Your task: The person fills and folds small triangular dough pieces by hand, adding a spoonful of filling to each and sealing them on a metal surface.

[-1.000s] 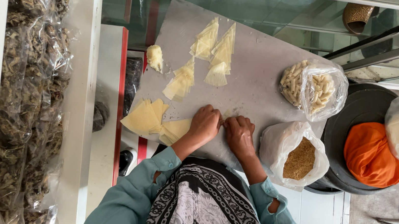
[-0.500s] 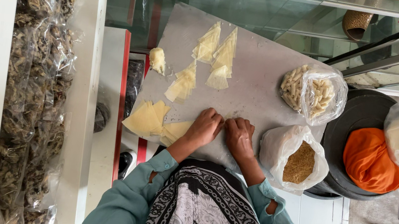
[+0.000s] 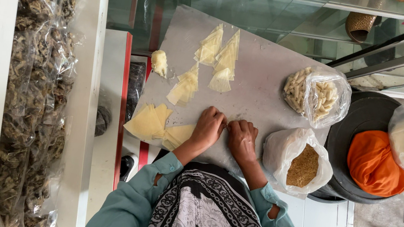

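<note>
Head view: your left hand and right hand press side by side, fingers curled down, on the grey board; whether they grip anything, you cannot tell. Pale dough sheets lie just left of them. An open plastic bag of brown crumbs sits near your right hand, and a bag of rolled pieces lies beyond it.

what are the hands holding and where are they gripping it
It cannot be told: the left hand and right hand press together on the grey board, fingertips hiding anything pinched.
</note>
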